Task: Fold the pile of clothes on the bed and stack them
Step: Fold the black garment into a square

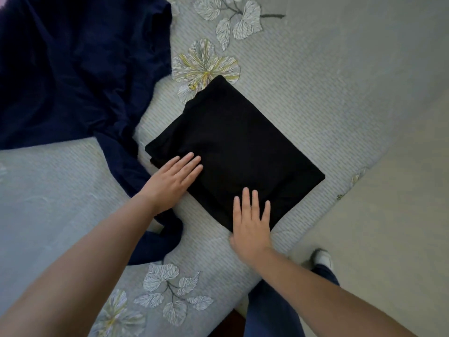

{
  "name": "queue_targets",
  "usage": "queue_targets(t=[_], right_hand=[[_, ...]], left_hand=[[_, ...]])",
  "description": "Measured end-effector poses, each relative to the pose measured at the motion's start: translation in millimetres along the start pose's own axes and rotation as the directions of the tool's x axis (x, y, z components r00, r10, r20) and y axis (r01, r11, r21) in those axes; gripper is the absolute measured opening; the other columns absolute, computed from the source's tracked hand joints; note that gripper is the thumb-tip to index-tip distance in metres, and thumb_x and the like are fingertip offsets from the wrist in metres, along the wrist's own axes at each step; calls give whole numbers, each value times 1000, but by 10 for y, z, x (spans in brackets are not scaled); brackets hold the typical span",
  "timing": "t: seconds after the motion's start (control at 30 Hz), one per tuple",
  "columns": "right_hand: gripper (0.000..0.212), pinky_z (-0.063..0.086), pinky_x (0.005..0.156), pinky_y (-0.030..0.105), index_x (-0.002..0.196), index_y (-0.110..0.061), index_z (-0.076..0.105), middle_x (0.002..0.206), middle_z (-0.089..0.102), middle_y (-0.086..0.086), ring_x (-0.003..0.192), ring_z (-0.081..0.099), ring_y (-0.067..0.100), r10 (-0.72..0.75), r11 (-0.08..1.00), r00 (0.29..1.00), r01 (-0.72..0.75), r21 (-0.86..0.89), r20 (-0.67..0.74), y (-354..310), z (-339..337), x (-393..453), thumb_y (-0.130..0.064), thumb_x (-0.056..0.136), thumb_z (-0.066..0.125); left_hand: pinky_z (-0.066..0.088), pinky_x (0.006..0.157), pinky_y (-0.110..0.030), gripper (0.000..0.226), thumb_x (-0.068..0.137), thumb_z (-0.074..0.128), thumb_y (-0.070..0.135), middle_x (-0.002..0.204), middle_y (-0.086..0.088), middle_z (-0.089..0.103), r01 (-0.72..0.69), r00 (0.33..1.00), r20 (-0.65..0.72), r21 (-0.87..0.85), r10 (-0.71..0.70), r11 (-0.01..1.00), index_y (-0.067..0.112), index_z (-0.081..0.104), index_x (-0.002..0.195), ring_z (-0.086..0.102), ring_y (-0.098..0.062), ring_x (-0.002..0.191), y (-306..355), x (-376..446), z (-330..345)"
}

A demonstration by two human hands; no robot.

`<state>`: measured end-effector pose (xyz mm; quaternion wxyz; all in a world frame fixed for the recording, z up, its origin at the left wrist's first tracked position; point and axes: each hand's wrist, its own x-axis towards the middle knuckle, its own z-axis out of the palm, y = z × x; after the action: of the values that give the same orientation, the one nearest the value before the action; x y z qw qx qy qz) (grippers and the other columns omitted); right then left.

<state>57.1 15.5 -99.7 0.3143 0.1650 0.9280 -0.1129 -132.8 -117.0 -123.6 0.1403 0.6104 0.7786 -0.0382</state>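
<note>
Both forearms reach in from the near edge of the bed [303, 76], which wears a grey sheet printed with leaves. At the far left corner lies a navy garment [73, 76], loose and unfolded, with one long strip trailing down toward the near edge and passing under the left wrist. Just right of it, the left hand [170, 181] lies flat, fingers straight and close together, pressing the left corner of the folded black garment [233, 147]; its grip holds nothing. That black piece sits as a neat diamond in the middle of the bed, close to the right edge. The right hand [250, 220] is likewise flat and spread, resting on the garment's near corner, gripping nothing.

Trouble could come from that navy strip: if the left arm drags it, the black fold may be pulled askew. Lifting the black piece by one corner would probably spill its layers open.
</note>
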Motion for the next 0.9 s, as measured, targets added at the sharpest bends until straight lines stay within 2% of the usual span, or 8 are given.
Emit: queue_targets(t=[0.13,0.23,0.43,0.57,0.63,0.73,0.8,0.9], right_hand=[[91,43,87,59,119,0,58,126,58,16,113,58,32,20,999,989,-26,-37,-144,145,-32,145,-23,37,89],[83,44,84,60,114,-2,63,122,62,11,107,62,27,63,996,982,-72,-46,-180,414,-175,276,-14,36,88],[72,52,75,50,102,8,67,107,66,23,97,66,33,32,998,965,-43,-35,-259,1287,-562,554,9,32,86],[63,13,116,34,143,8,10,152,12,24,142,16,30,-151,976,980,128,-175,-129,1912,-1064,509,8,90,43],[62,2,116,29,145,1,-6,155,-5,16,144,0,25,-169,977,983,157,-145,-77,2250,-1418,425,7,95,30],[74,31,108,30,136,17,26,143,27,33,134,34,36,-220,953,928,140,-268,-299,2847,-1846,337,13,73,65],[80,54,73,32,102,14,64,105,64,29,94,67,34,-220,953,842,77,-293,-493,3324,-2153,242,12,24,85],[80,55,58,33,91,8,70,93,70,23,79,70,31,-189,954,824,25,-298,-534,4128,-2648,6,11,12,83]], left_hand=[[-3,115,-31,51,80,29,10,128,-16,56,70,994,-77,-36,-73,997,4,35,130,-6,-12,143,-32,185,37],[12,113,-36,52,76,29,7,122,-15,61,150,972,-176,-37,-154,988,5,49,124,47,-27,124,66,445,17],[49,77,-56,46,68,39,-9,105,-20,68,293,940,-179,-17,-291,956,-5,66,105,66,-37,94,157,977,-286],[46,91,-48,58,61,59,-26,118,-27,59,323,936,-117,-93,-333,942,-11,58,116,60,-41,106,364,1334,-611],[55,69,-44,47,58,51,-20,100,-26,67,253,956,-144,-24,-254,967,-11,65,101,68,-37,87,478,1559,-844],[55,68,-42,43,64,49,-11,105,-23,67,207,964,-180,50,-195,977,-10,65,104,68,-35,89,738,2072,-1510],[50,87,-40,52,68,59,-13,123,-20,57,232,952,-219,52,-216,971,-8,56,120,61,-35,108,924,2460,-1995],[55,61,-44,74,23,84,-12,97,-23,69,177,969,-206,174,-140,969,-9,68,96,70,-34,81,1292,3149,-2709]])
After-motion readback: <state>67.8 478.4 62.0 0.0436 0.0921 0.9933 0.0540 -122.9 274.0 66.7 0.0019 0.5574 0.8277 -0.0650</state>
